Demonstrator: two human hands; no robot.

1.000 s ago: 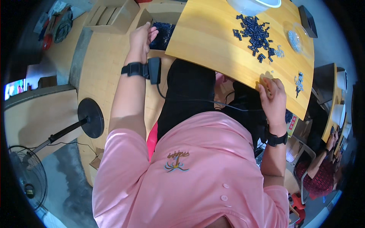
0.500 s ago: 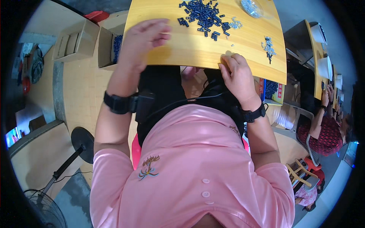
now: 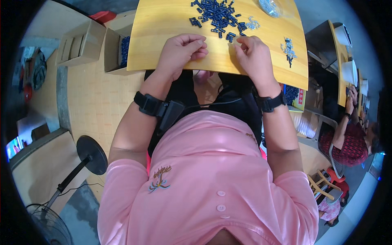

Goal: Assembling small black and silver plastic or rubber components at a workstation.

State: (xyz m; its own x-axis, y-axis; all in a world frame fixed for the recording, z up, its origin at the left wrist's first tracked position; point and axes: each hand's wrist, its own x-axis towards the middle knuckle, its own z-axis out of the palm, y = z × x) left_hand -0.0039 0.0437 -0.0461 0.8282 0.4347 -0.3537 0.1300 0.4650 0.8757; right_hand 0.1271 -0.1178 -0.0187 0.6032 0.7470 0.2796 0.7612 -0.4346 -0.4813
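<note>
Over the near part of the yellow wooden table (image 3: 163, 20), my left hand (image 3: 182, 53) is closed, its thumb and forefinger pressed together. Anything between those fingertips is too small to make out. My right hand (image 3: 255, 57) is also closed in a pinch, beside a few black plastic pieces (image 3: 230, 37) at the near edge of the heap; what it grips, if anything, is hidden. Beyond both hands lies the heap of small black plastic pieces (image 3: 218, 16). Small clear or silvery bits (image 3: 253, 23) lie against its right side.
A clear round dish (image 3: 269, 7) of silvery bits stands at the far right. A small pile of silvery and black pieces (image 3: 289, 51) lies near the right edge. Cardboard boxes (image 3: 114, 47) stand left of the table. Another person (image 3: 345, 141) sits at a table on the right.
My left hand has come down and right from the table's left side, its fingers closing together. My right hand has moved up from the table's near edge toward the black pieces.
</note>
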